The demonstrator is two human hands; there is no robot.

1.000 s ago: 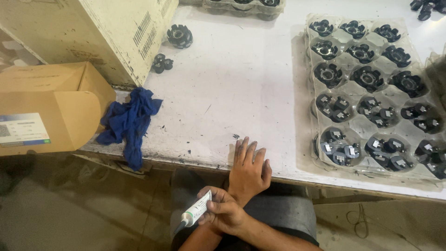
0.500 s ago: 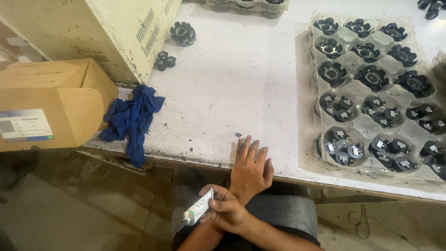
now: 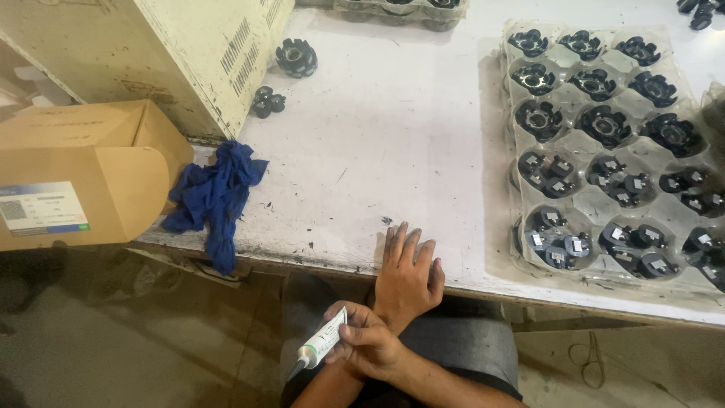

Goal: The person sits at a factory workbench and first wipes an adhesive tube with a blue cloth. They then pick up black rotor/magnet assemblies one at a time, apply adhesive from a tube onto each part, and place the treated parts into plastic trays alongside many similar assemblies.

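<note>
My left hand (image 3: 408, 276) lies flat, palm down and fingers apart, on the front edge of the white table (image 3: 377, 151). It holds nothing. Just below it, over my lap, my right hand (image 3: 365, 346) grips a small white tube (image 3: 323, 341) with a green band. The tube's dark nozzle points down and to the left, and the right hand presses against the left wrist. A clear plastic tray (image 3: 498, 174) lies to the right on the table. Its round pockets hold black round parts (image 3: 604, 125).
A blue rag (image 3: 215, 193) hangs over the table's front edge at the left. Beside it are a brown cardboard box (image 3: 83, 181) and a large pale carton (image 3: 174, 53). Loose black parts (image 3: 296, 57) lie near the carton, with another tray (image 3: 400, 11) at the back.
The hands and the tube have hardly moved. The view has shifted slightly.
</note>
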